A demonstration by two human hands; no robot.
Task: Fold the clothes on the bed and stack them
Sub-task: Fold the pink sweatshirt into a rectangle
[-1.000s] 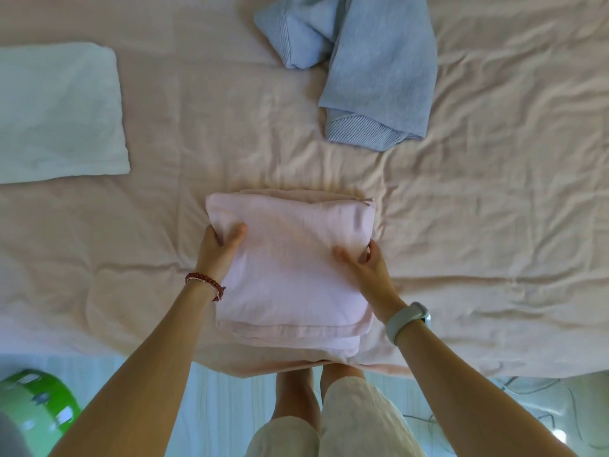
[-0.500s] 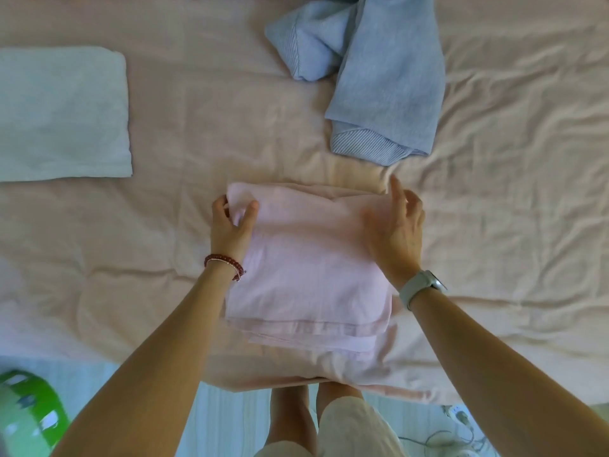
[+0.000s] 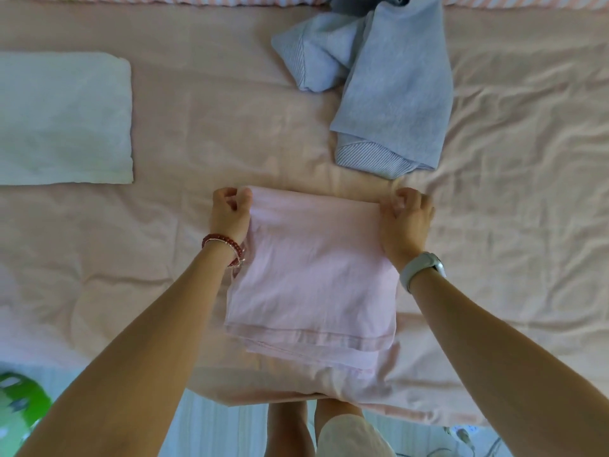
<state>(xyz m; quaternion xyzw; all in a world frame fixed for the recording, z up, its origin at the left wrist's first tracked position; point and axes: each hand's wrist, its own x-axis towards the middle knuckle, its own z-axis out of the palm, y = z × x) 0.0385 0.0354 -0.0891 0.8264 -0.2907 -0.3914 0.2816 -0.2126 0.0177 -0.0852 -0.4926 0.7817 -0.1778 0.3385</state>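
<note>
Bed: pink garment pinched between left hand, right hand.

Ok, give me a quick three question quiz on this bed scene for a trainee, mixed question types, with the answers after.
1. True or false: both hands grip the far corners of the folded pale pink cotton garment.
2. Which item is not yet folded? A) flat white towel-like cloth B) crumpled light blue knit sweater
3. Fill in: the red bead bracelet sits on the ____ wrist.

Key: 1 true, left hand and right hand each pinch a corner. 2 B. 3 left.
</note>
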